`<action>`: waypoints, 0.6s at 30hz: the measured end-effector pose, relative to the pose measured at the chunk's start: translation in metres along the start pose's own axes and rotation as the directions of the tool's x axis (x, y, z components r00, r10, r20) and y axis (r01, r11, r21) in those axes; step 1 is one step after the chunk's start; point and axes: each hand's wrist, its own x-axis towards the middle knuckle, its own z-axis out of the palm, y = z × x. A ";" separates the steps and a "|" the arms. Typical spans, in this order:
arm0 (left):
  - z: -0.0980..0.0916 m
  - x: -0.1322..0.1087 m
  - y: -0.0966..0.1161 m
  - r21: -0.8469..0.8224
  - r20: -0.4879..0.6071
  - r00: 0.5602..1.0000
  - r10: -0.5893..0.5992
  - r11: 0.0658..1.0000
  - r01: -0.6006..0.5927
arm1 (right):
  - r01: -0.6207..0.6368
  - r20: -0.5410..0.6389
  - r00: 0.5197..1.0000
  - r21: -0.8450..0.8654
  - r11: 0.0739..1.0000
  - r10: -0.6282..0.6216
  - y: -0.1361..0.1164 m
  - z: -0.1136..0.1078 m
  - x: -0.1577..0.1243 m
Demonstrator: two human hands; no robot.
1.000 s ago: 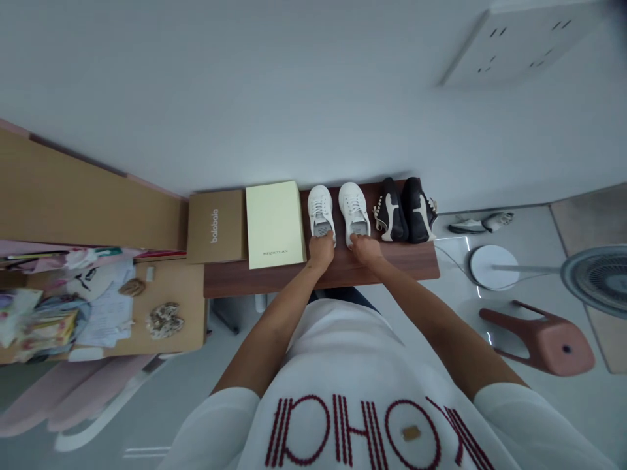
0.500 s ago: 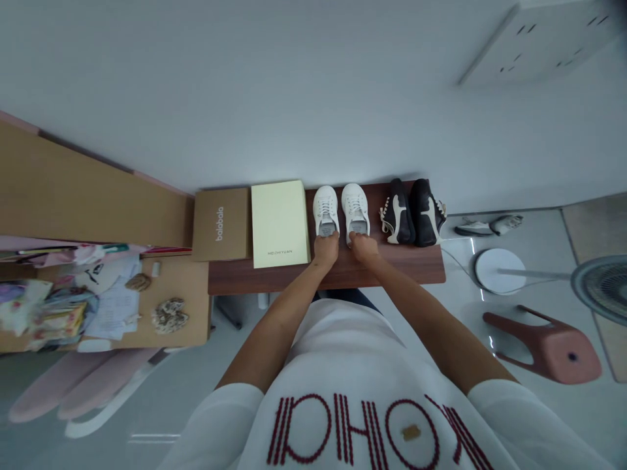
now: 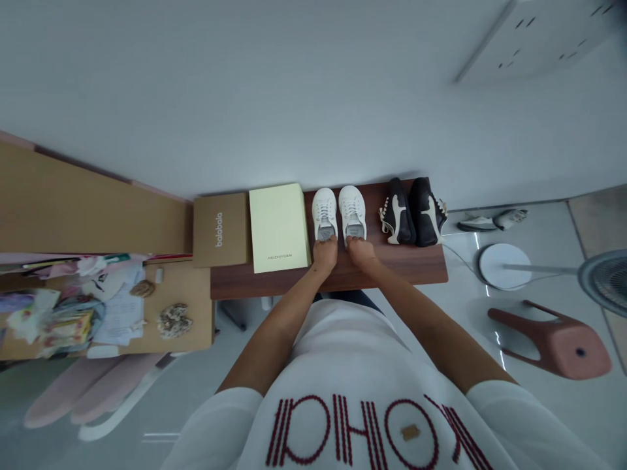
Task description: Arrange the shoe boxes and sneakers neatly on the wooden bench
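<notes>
Two white lace-up sneakers stand side by side on a dark brown wooden table, toes toward the wall. My left hand is closed on the heel of the left white sneaker. The heel of the right white sneaker is gripped by my right hand. My fingers hide the backs of both shoes, and grey insoles show in their openings. On the table, a pale yellow shoe box lies left of the sneakers. To their right rests a pair of black and white shoes, one tilted against the other.
A brown shoe box sits farther left, beside a desk with papers and a hair scrunchie. At right on the floor are a pink stool, a fan and more shoes. The wall stands behind.
The right white sneaker has shifted slightly left, closer to the other, with my right hand on it. My left hand keeps its hold. The camera view has turned a little.
</notes>
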 end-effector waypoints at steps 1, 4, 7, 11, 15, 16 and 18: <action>-0.001 -0.001 0.001 -0.020 -0.021 1.000 0.008 1.000 -0.008 | 0.007 -0.020 1.000 0.008 1.000 -0.006 0.001 -0.001 -0.002; -0.005 0.000 0.010 0.047 -0.075 0.993 0.091 0.995 -0.088 | 0.026 -0.144 0.989 0.035 0.999 -0.021 0.008 -0.007 -0.012; -0.003 0.006 0.029 0.167 -0.100 0.969 0.226 0.964 -0.207 | 0.014 -0.302 0.953 0.056 0.998 0.003 0.027 -0.013 -0.025; 0.014 0.012 0.067 0.214 -0.040 0.914 0.404 0.897 -0.388 | -0.039 -0.466 0.881 0.099 0.994 0.081 0.074 -0.018 -0.038; 0.046 0.018 0.098 0.081 0.104 0.907 0.409 0.905 -0.417 | -0.124 -0.544 0.811 0.202 0.971 0.216 0.142 -0.018 -0.043; 0.055 0.020 0.104 0.029 0.154 0.922 0.356 0.931 -0.364 | -0.146 -0.548 0.796 0.242 0.959 0.259 0.160 -0.017 -0.043; 0.071 0.025 0.112 -0.064 0.264 0.940 0.218 0.976 -0.209 | -0.272 -0.520 0.745 0.335 0.902 0.418 0.193 -0.014 -0.042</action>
